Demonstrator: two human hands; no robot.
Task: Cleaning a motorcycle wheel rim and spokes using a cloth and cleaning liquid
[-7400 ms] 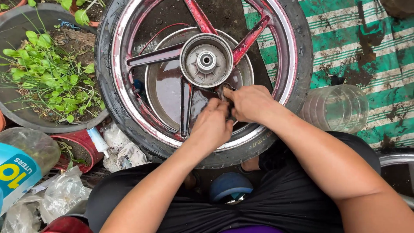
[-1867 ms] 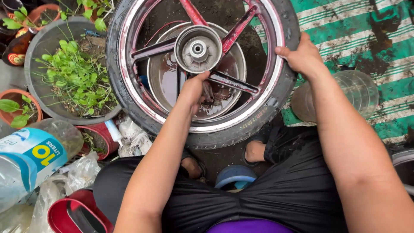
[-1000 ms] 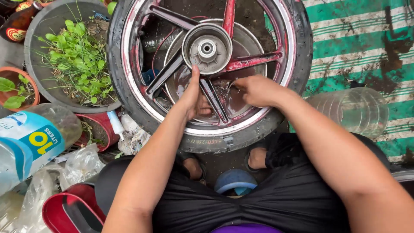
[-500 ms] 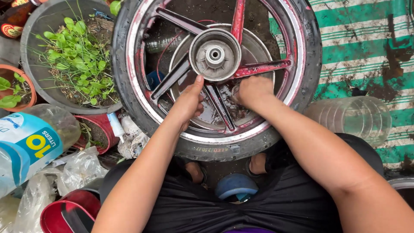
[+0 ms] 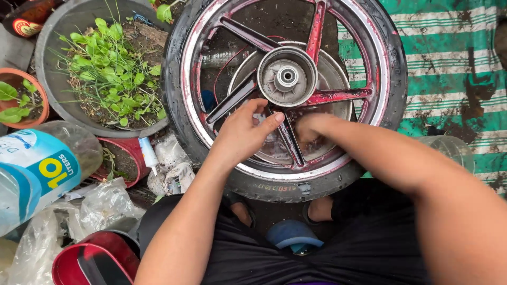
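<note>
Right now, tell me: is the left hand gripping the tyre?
No, the left hand rests on a spoke, inside the tyre.

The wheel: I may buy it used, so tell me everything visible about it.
The wheel is a cast spoke wheel with a black tyre fitted, lying flat over a metal basin of murky water. Its rim looks silvery with red paint worn patchy; the spokes are part red, part dark. A grey round hub sits at the centre. It looks wet and dirty. The left hand rests over a lower spoke; the right hand reaches between spokes near the hub.
</note>
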